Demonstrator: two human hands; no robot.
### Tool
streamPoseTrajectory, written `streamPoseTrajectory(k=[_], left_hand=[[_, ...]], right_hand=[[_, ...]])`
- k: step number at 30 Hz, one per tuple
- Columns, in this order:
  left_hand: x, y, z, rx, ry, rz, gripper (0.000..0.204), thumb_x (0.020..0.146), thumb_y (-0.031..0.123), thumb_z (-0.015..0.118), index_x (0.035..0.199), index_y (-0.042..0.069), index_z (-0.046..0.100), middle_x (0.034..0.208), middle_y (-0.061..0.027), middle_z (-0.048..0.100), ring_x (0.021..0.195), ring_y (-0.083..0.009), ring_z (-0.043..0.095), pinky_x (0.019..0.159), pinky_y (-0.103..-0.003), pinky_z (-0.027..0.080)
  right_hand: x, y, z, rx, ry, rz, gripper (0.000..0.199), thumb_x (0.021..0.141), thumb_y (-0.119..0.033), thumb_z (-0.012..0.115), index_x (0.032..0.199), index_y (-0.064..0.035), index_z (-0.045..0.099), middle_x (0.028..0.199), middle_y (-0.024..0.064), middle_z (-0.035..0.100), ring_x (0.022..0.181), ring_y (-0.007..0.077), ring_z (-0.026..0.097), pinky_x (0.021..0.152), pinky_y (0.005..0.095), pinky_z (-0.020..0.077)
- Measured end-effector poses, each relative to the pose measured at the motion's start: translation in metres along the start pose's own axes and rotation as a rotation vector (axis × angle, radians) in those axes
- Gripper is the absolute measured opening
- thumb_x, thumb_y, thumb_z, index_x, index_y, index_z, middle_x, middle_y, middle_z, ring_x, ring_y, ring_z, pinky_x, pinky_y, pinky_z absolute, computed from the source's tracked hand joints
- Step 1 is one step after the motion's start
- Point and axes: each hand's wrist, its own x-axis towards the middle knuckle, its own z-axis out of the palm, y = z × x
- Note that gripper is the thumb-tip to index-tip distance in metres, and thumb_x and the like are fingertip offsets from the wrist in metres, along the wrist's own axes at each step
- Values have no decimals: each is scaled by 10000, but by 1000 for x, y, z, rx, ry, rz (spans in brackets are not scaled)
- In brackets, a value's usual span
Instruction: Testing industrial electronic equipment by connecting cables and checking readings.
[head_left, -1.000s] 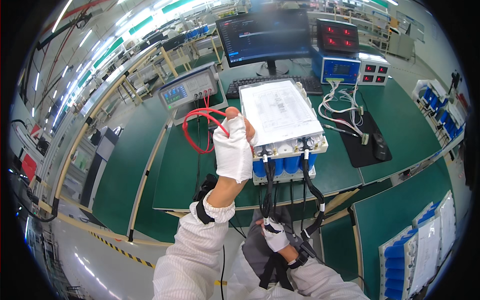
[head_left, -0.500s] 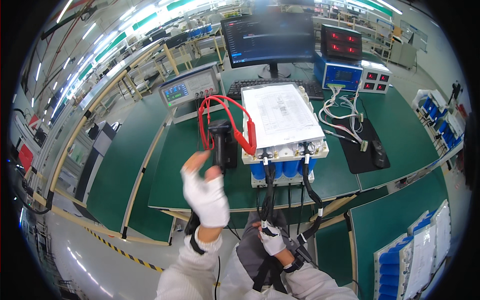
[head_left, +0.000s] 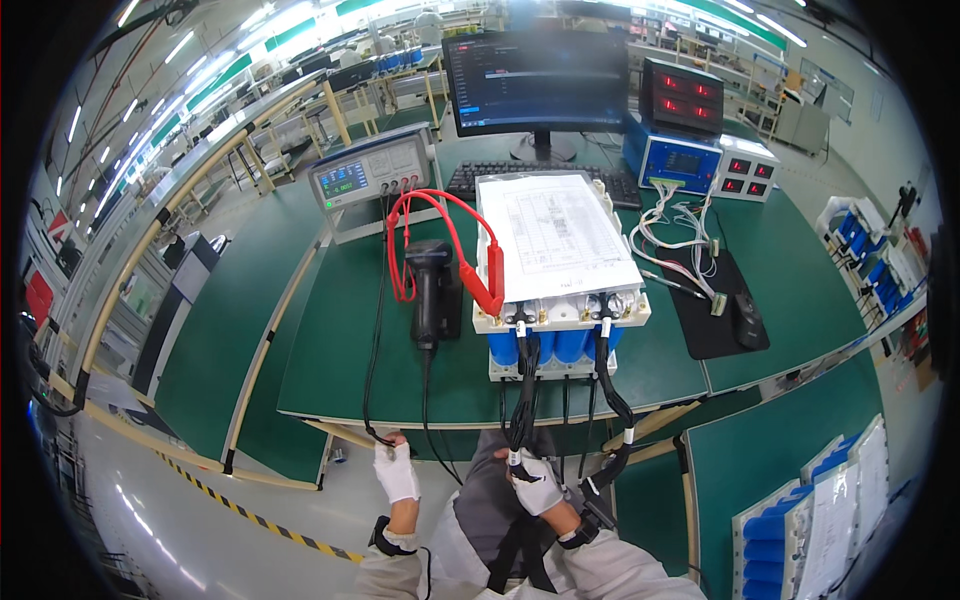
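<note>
Battery pack (head_left: 565, 316) on green bench (head_left: 325, 375), front ctr.: blue cylindrical cells (head_left: 570, 346) in white plastic frame, top mostly hidden by printed sheet (head_left: 555, 240). Red test clip (head_left: 496, 275) at its L front corner; barcode scanner (head_left: 428, 300) just L, bench meter (head_left: 365, 180) beyond; kbd. (head_left: 625, 190) & monitor (head_left: 535, 80) to rear; wht. wires (head_left: 655, 235) (tangled) & mouse (head_left: 746, 322) to R. L hand (head_left: 398, 478), fabric-gloved w/ bare fingertips, pinches black lead (head_left: 374, 380) below bench edge; R hand (head_left: 538, 487) grips black cable bundle (head_left: 523, 410).

Counted on the desk (head_left: 325, 360): one battery pack (head_left: 570, 346) with two thick black cable bundles (head_left: 524, 405), one monitor (head_left: 545, 85), one keyboard (head_left: 462, 183), one mouse (head_left: 746, 322), one mouse pad (head_left: 705, 338), one pen (head_left: 670, 285), one handheld scanner (head_left: 428, 305), one bench meter (head_left: 375, 170), one blue box (head_left: 668, 163), two display boxes (head_left: 682, 97) with four red readouts each. Also two gloved hands (head_left: 398, 474).
</note>
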Motion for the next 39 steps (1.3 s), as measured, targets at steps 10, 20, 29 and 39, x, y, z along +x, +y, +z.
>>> streamPoseTrajectory(k=[10, 20, 29, 39], left_hand=[[-37, -25, -7, -330, -24, -404, 105, 926, 115, 530, 864, 52, 585, 715, -17, 558, 647, -119, 521, 591, -267, 452], [-102, 19, 7, -388, -346, -564, 384, 800, -32, 549, 1170, -44, 448, 876, -56, 528, 696, -137, 532, 628, -265, 467], [-131, 4, 9, -460, -378, -720, 278, 918, 96, 528, 1173, 9, 459, 1016, -130, 579, 896, -226, 570, 770, -353, 480], [-118, 18, 7, -724, -373, -673, 381, 932, 244, 556, 1220, 6, 482, 1041, -128, 582, 927, -242, 578, 767, -356, 463]], right_hand=[[-27, -16, 15, 72, 168, 7, 324, 925, -255, 583, 1075, 33, 580, 710, -16, 519, 582, 44, 424, 519, 200, 326], [-33, -61, 17, 248, -51, 219, 250, 941, -168, 476, 1066, 39, 540, 839, 105, 602, 780, 171, 592, 739, 266, 470], [-50, -71, 17, 480, -15, 400, 169, 913, -123, 473, 998, 14, 524, 708, 85, 530, 547, 147, 485, 495, 242, 385], [-37, -71, 8, 227, 61, 270, 269, 978, -278, 477, 923, -32, 571, 587, -23, 455, 506, 49, 388, 436, 215, 282]])
